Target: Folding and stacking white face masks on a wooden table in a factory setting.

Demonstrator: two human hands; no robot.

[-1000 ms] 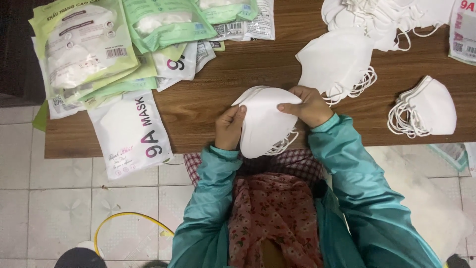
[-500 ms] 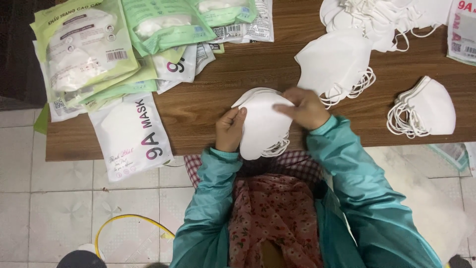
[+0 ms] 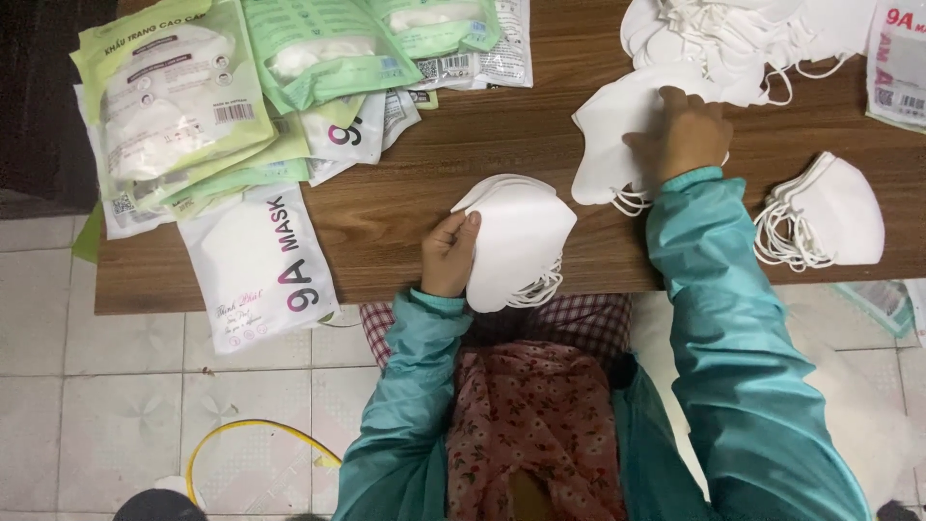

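While a stack of white face masks (image 3: 516,241) stands on edge at the near rim of the wooden table (image 3: 405,207), the left hand (image 3: 449,256) clasps it, thumb on the front face and fingers curled behind. Ear loops hang from the stack's lower right side. Farther back, the right hand (image 3: 687,135) lies flat, fingers spread, on a loose white mask (image 3: 610,145) and grips nothing. Behind that hand sits a heap of masks (image 3: 743,34); to its right, another small stack (image 3: 830,212). Green-and-white mask packets (image 3: 193,106) crowd the table's left end, and a white pouch (image 3: 258,265) overhangs the edge.
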